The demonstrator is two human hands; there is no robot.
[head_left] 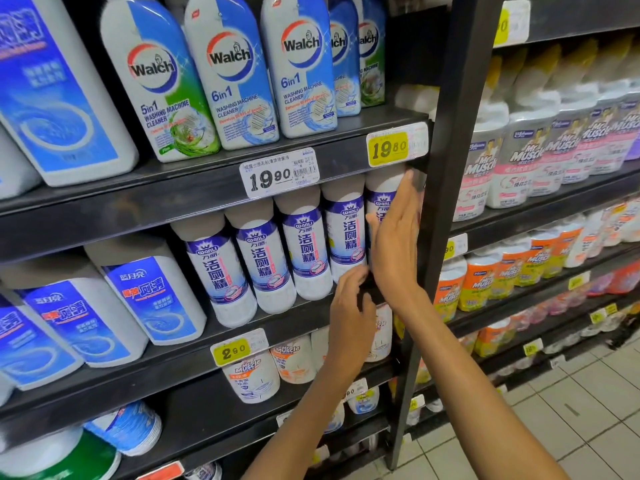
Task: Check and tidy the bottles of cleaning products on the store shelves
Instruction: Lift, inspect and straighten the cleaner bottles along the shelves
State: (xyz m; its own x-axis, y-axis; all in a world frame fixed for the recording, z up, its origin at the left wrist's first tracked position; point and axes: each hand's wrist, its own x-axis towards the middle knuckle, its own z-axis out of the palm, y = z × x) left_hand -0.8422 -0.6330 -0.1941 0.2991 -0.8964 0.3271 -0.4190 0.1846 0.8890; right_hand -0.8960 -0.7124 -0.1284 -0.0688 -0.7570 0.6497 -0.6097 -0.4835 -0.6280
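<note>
The right hand (394, 237) is pressing flat, fingers straight, against the endmost Wanli toilet-cleaner bottle (379, 199), just left of the black shelf upright (446, 202); the left hand (351, 306) is curling loosely at that bottle's base, gripping nothing that I can make out; pushing too hard could be toppling neighbouring bottles leftward.

- One head-worn view, looking forward and slightly down, angled toward the left.
- It sits close to the black metal shelves (194, 188); nearby white-and-blue plastic bottles (301, 251) fill the frame.
- Pale tiled floor (571, 427) shows at lower right.
</note>
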